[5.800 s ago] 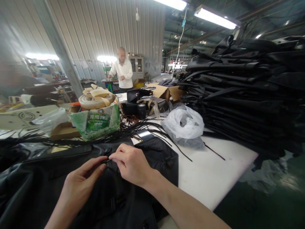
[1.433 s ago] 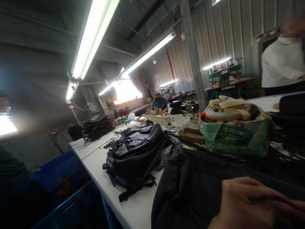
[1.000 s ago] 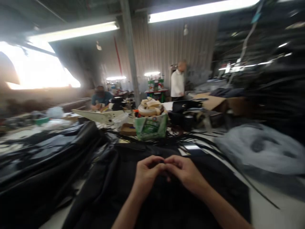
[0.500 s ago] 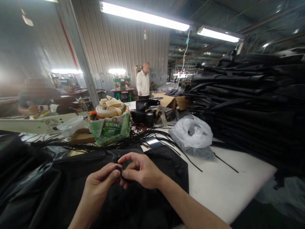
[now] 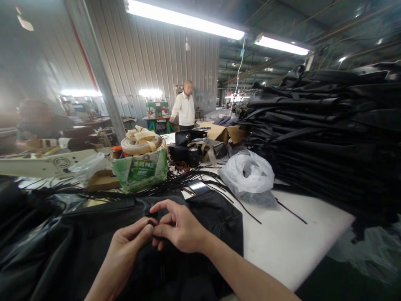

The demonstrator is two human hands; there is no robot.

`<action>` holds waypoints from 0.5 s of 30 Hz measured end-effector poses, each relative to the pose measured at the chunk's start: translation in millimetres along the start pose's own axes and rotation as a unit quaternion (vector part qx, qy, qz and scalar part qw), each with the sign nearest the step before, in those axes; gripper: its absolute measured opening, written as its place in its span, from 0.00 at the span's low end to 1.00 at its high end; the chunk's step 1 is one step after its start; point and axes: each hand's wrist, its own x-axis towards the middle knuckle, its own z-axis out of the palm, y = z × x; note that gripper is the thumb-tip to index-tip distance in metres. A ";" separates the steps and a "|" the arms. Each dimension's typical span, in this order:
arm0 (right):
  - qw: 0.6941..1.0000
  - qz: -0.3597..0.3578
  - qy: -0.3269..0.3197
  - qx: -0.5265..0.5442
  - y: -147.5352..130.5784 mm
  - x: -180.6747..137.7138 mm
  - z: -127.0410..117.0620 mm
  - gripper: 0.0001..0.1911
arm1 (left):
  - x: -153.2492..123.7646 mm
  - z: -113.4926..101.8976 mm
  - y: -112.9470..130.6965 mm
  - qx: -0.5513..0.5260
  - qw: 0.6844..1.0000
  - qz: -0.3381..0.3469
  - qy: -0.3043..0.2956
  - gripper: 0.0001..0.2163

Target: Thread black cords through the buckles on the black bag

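Note:
A black bag (image 5: 78,246) lies flat on the white table (image 5: 288,242) in front of me. My left hand (image 5: 131,242) and my right hand (image 5: 178,228) meet above its middle. Both pinch a small black part (image 5: 151,222), perhaps a zipper pull or cord end, between thumb and fingertips. The index finger of my right hand arches over the pinch. What the small part is fixed to is hidden by my fingers.
A tall stack of black bags (image 5: 328,125) fills the right side. A white plastic bag (image 5: 249,171), loose black cords (image 5: 194,177), a green box with beige webbing (image 5: 139,167) and cartons lie beyond. A person in white (image 5: 184,106) stands far back; another sits at the left.
The view swung from the left end of the table back to my hands. Both hands stay pinched on the small black part; they have shifted slightly since half a second ago.

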 end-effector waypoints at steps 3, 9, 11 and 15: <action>1.000 -0.012 0.015 -0.011 -1.8 -0.1 1.1 0.31 | 0.9 1.5 -0.4 -0.012 0.999 0.015 0.032 0.19; 0.999 -0.031 -0.010 -0.022 -11.3 -1.1 -3.1 0.28 | 1.1 1.7 9.2 0.022 0.997 0.069 0.022 0.18; 0.999 -0.037 -0.017 -0.007 -9.4 -0.3 -4.6 0.29 | 0.7 1.7 12.1 0.019 0.997 0.078 0.016 0.18; 0.998 -0.053 0.007 -0.029 1.2 0.6 -5.0 0.26 | 1.3 2.9 9.8 0.002 0.997 0.068 0.022 0.20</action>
